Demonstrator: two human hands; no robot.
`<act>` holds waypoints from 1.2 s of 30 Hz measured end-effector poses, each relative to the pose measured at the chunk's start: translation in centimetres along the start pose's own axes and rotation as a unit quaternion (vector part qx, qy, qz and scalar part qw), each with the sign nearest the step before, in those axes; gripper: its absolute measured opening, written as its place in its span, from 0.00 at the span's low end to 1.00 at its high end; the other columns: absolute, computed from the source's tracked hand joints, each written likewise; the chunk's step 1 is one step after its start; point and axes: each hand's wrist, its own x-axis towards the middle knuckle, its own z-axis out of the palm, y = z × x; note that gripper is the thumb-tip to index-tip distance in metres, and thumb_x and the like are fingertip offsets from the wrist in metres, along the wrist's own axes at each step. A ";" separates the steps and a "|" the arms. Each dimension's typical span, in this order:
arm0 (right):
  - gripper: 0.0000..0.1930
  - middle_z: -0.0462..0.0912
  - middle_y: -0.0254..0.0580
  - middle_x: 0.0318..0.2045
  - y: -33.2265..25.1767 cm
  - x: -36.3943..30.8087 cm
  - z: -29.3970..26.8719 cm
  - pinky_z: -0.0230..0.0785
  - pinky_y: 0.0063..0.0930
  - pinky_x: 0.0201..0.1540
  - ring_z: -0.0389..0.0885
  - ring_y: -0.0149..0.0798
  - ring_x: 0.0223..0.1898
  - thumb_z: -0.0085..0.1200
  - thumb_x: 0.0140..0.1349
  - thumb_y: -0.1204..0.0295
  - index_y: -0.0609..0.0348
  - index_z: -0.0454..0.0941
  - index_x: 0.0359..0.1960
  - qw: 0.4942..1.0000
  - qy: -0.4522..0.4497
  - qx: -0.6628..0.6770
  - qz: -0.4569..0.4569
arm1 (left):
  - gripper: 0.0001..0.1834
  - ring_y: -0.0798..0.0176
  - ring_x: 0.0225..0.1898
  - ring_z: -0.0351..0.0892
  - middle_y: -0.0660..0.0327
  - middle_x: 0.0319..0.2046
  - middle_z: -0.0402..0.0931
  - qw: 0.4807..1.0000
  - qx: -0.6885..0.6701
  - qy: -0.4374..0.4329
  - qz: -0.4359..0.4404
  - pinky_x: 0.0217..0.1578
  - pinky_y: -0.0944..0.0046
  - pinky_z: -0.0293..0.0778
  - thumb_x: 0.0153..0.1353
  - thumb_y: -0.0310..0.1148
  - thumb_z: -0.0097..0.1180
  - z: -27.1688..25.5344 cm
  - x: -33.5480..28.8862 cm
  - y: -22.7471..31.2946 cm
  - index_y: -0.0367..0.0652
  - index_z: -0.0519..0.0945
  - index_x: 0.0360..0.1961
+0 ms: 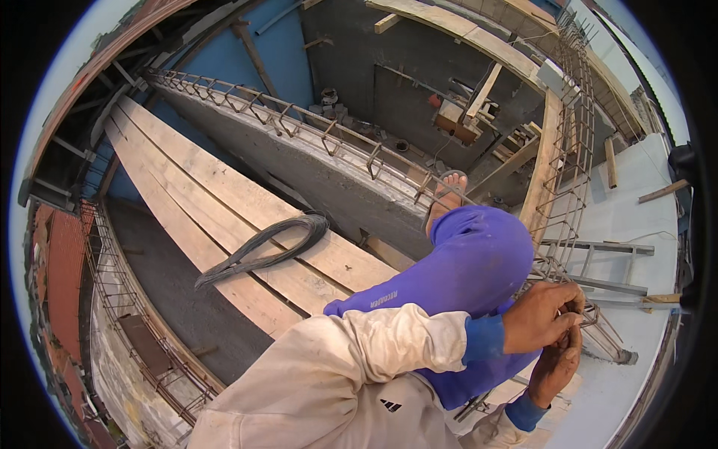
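Observation:
Both my hands meet at the right, close beside the steel rebar cage at the corner of the wall. My left hand has its fingers curled and pinched, its thumb near the other hand's fingertips. Just below it my right hand is also closed, fingers bent upward. Whatever lies between the fingers is too small or hidden to make out. A looped bundle of dark tie wire rests on the wooden planks to the left, away from both hands.
My bent leg in purple trousers crosses the middle, with my sandalled foot by the wall top. Along that concrete wall runs exposed rebar. Deep drops open on both sides. A metal ladder lies at right, near loose timber.

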 end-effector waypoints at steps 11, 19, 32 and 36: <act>0.12 0.75 0.34 0.27 -1.2 -2.4 4.4 0.62 0.19 0.26 0.70 0.24 0.25 0.52 0.78 0.64 0.62 0.76 0.49 0.986 -0.036 -0.102 0.129 | 0.04 0.45 0.33 0.84 0.54 0.32 0.82 0.988 0.131 -0.076 0.013 0.35 0.50 0.78 0.59 0.23 0.60 -3.0 0.7 0.0 0.37 0.79 0.35; 0.11 0.76 0.32 0.25 -2.0 -5.8 3.8 0.61 0.17 0.24 0.68 0.22 0.23 0.55 0.76 0.65 0.61 0.79 0.47 0.983 -0.004 -0.095 0.158 | 0.06 0.54 0.27 0.83 0.56 0.26 0.82 0.971 0.177 -0.158 -0.020 0.31 0.57 0.77 0.58 0.26 0.67 -3.8 0.0 1.7 0.38 0.81 0.33; 0.10 0.83 0.35 0.27 2.9 -6.4 3.0 0.70 0.21 0.33 0.78 0.25 0.30 0.58 0.73 0.71 0.66 0.85 0.45 0.962 -0.147 -0.133 0.187 | 0.05 0.76 0.28 0.76 0.65 0.29 0.84 0.951 0.153 -0.127 -0.238 0.31 0.71 0.74 0.64 0.24 0.67 -8.2 -7.6 -0.6 0.37 0.81 0.36; 0.10 0.82 0.34 0.27 4.7 -5.6 2.4 0.70 0.21 0.33 0.78 0.25 0.30 0.57 0.74 0.70 0.66 0.85 0.46 0.958 -0.174 -0.115 0.197 | 0.05 0.76 0.29 0.77 0.65 0.30 0.84 0.947 0.165 -0.091 -0.260 0.31 0.71 0.75 0.65 0.25 0.67 -8.4 -8.2 -1.8 0.37 0.81 0.37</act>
